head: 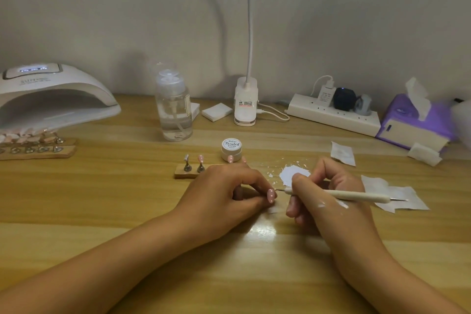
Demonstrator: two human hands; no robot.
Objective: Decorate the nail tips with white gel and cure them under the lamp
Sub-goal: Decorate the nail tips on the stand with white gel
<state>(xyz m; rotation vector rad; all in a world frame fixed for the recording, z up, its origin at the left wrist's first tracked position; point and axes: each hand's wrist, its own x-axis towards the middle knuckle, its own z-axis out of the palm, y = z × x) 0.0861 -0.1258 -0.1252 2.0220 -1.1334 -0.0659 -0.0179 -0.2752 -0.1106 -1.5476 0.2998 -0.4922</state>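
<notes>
My left hand (224, 186) pinches a pink nail tip (271, 195) that bears small white dots, holding it low over the wooden table. My right hand (323, 191) grips a white dotting pen (339, 195), and its thin metal point touches the tip's right edge. A patch of white gel (290, 175) lies smeared on the table just behind the pen. The white gel jar (231, 148) stands closed behind my hands. A small wooden stand (190, 172) holds one pink tip and one bare holder. The curing lamp (51, 97) sits at the far left, its display lit.
Two wooden racks of nail tips (35, 146) rest before the lamp. A clear pump bottle (174, 107), a desk-lamp base (245, 102), cotton pads (216, 111), a power strip (331, 115) and a purple tissue pack (413, 122) line the back. Paper wipes (397, 196) lie at right.
</notes>
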